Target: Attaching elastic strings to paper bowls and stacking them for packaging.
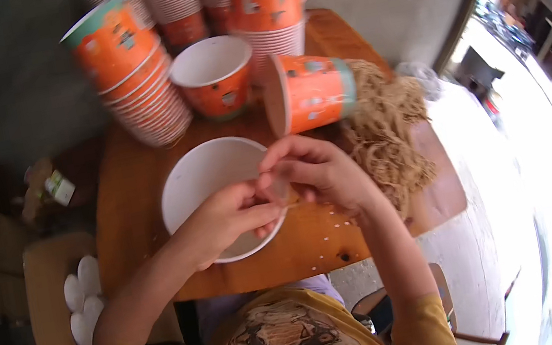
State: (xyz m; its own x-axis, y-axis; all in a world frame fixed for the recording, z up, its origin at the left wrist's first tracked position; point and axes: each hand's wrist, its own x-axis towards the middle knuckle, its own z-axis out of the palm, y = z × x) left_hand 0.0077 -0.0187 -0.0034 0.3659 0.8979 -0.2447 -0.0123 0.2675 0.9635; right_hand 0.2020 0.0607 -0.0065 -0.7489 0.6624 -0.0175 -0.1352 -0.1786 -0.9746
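My left hand (233, 215) and my right hand (323, 170) meet fingertip to fingertip over the right side of a white round tub (178, 182) on the table. Both hands are closed in a pinch. Something small and pale, perhaps a thin strand, shows between the fingers; it is too blurred to name. Just beyond my right hand an orange paper bucket (313, 92) with a green band lies on its side, its mouth to the left. Beside it, to the right, spreads a tangled heap of brown cord (387, 134).
Behind the tub stands an upright orange paper bucket (221, 93). Tall stacks of such buckets (135, 86) rise along the back of the wooden table (129, 220). At the lower left, a cardboard box (54, 315) holds several white round things. A bright opening (508, 146) lies to the right.
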